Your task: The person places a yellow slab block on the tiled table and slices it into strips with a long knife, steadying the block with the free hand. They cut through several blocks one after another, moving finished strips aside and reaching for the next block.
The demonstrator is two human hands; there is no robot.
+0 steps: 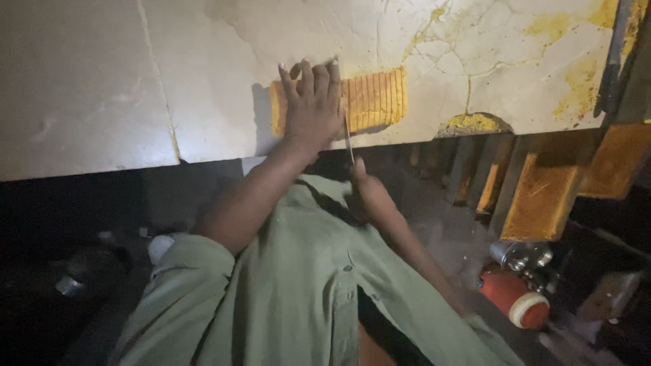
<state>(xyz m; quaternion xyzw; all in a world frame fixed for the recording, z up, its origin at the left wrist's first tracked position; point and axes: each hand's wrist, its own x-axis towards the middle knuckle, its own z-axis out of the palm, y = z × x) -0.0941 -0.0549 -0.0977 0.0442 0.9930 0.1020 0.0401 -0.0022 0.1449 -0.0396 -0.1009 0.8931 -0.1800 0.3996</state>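
A big pale stone bench [88, 88] is filling the top of the view, with cracks and yellow stains across it. A long yellow loaf [376, 100] is lying on the bench near its front edge, already cut into many thin slices that are standing side by side.

The left hand [312, 108] is lying flat on the left part of the loaf. Its grip is spread, with the fingers pointing up and close together, and the palm is pressing on the loaf. The green sleeve of the person's shirt [305, 291] is reaching up to that arm.

Just to the right of that hand, a thin knife [348, 139] is standing almost upright with its blade touching the loaf. The right hand [369, 196] is below the bench edge, and its grip is pressed together around the knife handle.

Farther right, a round yellow patch [475, 123] is sitting at the bench edge. Below it, flat yellow-brown blocks [542, 196] are leaning in the dark. Down in the right corner, a red can with a white end [519, 298] is lying on its side next to a shiny metal thing [522, 256].
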